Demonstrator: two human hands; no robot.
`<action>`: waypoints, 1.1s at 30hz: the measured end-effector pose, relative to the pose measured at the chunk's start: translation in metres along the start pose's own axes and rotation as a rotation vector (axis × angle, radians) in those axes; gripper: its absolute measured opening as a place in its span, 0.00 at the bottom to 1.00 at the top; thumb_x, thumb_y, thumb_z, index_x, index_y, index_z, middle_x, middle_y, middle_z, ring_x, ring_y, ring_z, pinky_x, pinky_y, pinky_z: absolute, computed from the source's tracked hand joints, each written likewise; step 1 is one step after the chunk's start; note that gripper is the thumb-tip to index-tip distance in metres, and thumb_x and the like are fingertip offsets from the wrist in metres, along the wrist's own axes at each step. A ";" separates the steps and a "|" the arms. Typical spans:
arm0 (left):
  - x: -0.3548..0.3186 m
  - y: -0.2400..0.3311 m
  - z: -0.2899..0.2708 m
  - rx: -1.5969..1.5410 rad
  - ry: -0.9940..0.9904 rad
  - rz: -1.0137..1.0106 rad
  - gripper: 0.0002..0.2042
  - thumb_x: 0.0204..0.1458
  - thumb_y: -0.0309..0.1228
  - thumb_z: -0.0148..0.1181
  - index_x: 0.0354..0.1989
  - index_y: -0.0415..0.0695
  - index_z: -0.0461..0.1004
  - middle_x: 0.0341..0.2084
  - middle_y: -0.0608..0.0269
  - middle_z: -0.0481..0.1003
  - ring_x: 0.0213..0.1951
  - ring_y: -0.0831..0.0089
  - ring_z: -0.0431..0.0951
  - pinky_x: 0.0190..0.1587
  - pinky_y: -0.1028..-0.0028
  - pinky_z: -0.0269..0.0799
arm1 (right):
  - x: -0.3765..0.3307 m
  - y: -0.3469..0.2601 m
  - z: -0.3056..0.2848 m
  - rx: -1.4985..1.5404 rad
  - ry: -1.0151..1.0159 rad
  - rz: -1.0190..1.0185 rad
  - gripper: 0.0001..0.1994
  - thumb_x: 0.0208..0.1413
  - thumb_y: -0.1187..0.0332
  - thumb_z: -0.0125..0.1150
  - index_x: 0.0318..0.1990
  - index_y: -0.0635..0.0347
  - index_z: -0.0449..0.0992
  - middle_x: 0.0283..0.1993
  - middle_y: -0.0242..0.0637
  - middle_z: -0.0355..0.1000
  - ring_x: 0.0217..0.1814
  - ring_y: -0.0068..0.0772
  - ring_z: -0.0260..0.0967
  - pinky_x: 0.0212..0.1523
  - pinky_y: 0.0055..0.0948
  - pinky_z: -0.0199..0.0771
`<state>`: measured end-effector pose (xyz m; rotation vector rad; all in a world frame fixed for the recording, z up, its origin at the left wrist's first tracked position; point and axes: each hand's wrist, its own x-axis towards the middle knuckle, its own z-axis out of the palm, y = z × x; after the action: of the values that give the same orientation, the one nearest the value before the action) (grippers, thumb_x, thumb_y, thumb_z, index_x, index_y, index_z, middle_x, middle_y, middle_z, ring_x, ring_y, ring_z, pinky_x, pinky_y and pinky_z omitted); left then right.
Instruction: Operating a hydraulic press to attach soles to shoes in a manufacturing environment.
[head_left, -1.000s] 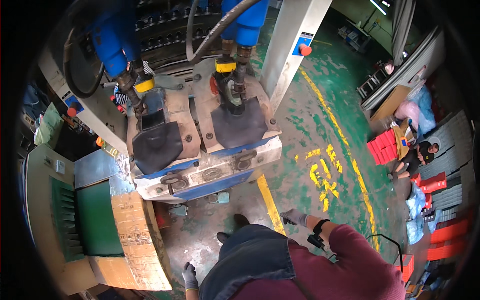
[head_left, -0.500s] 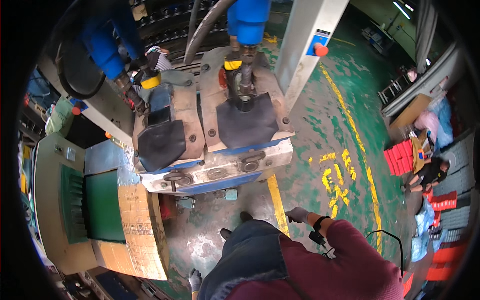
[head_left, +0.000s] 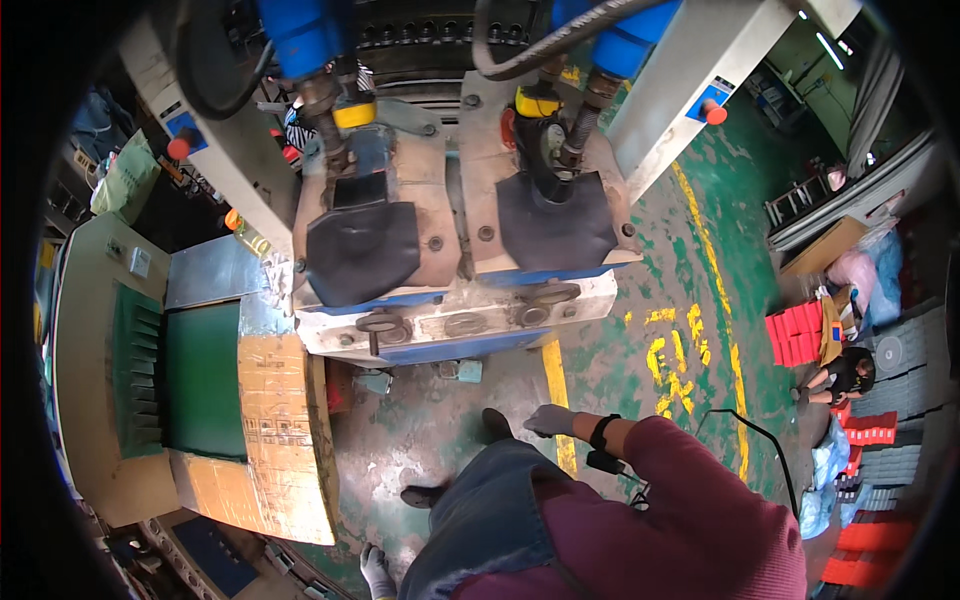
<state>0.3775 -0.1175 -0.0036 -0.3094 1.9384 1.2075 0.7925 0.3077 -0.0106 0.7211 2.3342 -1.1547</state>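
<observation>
My right hand (head_left: pixel 549 421), in a grey glove, hangs in front of my body above the floor, over the yellow floor line. Its fingers are loosely curled, and nothing shows in them. A black band circles that wrist. Low in the view, my left hand (head_left: pixel 377 570), gloved too, hangs beside my denim apron (head_left: pixel 470 520) with its fingers apart and no object in it. Ahead stands a two-station press machine (head_left: pixel 460 322). Black pads (head_left: pixel 362 252) lie on its left station, and another dark pad (head_left: pixel 556 228) covers the right one. Neither hand touches the machine.
Left of me stands a cabinet with a green conveyor opening (head_left: pixel 205 380) and a cardboard-covered ledge (head_left: pixel 285 410). Red buttons (head_left: pixel 713 112) sit on the machine's posts. A foot pedal (head_left: pixel 460 371) lies beneath. At right, a person (head_left: pixel 850 375) is near stacked red boxes (head_left: pixel 795 333).
The machine now appears further right in view. My right hand has moved left and a little up in the picture; my feet have shifted forward. Both hands still hold nothing visible.
</observation>
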 end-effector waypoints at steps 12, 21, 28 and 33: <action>0.114 0.145 -0.145 -0.010 -0.168 0.327 0.24 0.56 0.29 0.57 0.61 0.34 0.67 0.37 0.64 0.75 0.36 0.79 0.72 0.38 0.79 0.69 | 0.151 -0.262 0.025 0.079 0.291 -0.117 0.18 0.66 0.54 0.44 0.35 0.56 0.77 0.33 0.44 0.76 0.37 0.49 0.74 0.41 0.45 0.72; 0.313 0.281 -0.127 0.110 -0.271 0.430 0.22 0.56 0.27 0.55 0.59 0.31 0.69 0.43 0.61 0.76 0.40 0.75 0.73 0.45 0.77 0.70 | 0.329 -0.398 -0.011 0.229 0.539 -0.189 0.17 0.64 0.62 0.49 0.57 0.55 0.69 0.48 0.43 0.74 0.50 0.52 0.72 0.53 0.44 0.71; 0.416 0.364 -0.072 0.325 -0.259 0.668 0.23 0.58 0.26 0.54 0.61 0.31 0.66 0.56 0.50 0.72 0.58 0.64 0.71 0.62 0.68 0.64 | 0.448 -0.424 -0.025 0.050 0.770 -0.143 0.25 0.58 0.63 0.54 0.63 0.60 0.63 0.61 0.49 0.66 0.65 0.52 0.61 0.65 0.47 0.60; 0.519 0.442 -0.157 0.428 -0.057 0.736 0.23 0.58 0.28 0.55 0.61 0.31 0.66 0.57 0.48 0.72 0.57 0.64 0.72 0.61 0.68 0.66 | 0.518 -0.459 -0.020 0.010 0.825 -0.122 0.34 0.54 0.63 0.59 0.67 0.67 0.58 0.67 0.56 0.59 0.71 0.54 0.54 0.72 0.48 0.50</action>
<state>-0.2896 0.0816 -0.0744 0.7098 2.2689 1.1592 0.1061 0.2202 -0.0317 1.2538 3.0682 -1.0349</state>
